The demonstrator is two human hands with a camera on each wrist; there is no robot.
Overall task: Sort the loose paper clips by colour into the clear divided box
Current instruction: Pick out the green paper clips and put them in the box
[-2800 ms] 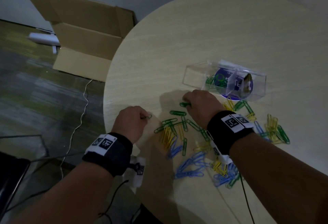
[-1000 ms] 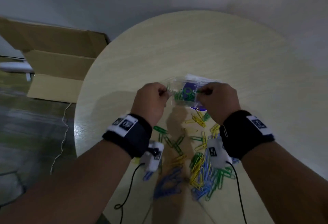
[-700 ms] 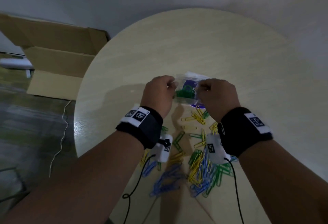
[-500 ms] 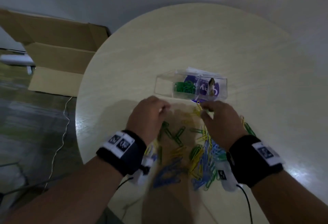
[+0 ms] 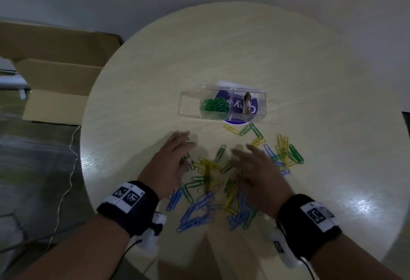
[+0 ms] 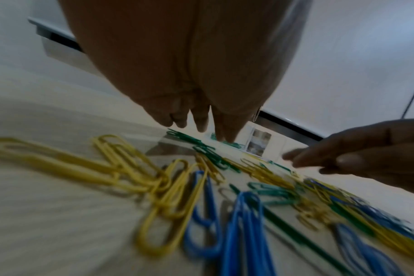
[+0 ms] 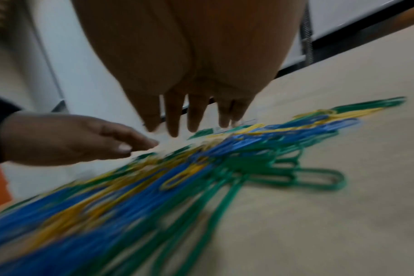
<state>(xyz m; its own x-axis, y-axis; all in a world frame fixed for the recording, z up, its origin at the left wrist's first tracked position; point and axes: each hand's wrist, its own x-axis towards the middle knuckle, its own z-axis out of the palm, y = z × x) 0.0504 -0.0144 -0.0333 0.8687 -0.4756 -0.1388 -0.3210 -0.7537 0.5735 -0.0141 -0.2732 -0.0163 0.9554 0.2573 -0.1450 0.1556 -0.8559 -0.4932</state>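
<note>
A clear divided box (image 5: 224, 104) lies on the round table (image 5: 221, 53), with a bunch of green clips (image 5: 214, 107) in its middle compartment. Loose green, yellow and blue paper clips (image 5: 208, 191) are spread on the table in front of it. My left hand (image 5: 175, 160) hovers flat over the left side of the pile, fingers straight (image 6: 201, 123), holding nothing. My right hand (image 5: 253, 168) hovers over the pile's middle, fingers spread (image 7: 191, 119), also holding nothing. A smaller clump of clips (image 5: 286, 153) lies to the right of that hand.
A purple round label (image 5: 241, 107) shows under the box. An open cardboard carton (image 5: 55, 80) stands on the floor to the left of the table, and a white cable (image 5: 68, 168) trails down there. Bare tabletop stretches behind and right of the box.
Both hands carried green clips to the box, let them go there and drew back to the pile. Their fingers went from pinched to straight.
</note>
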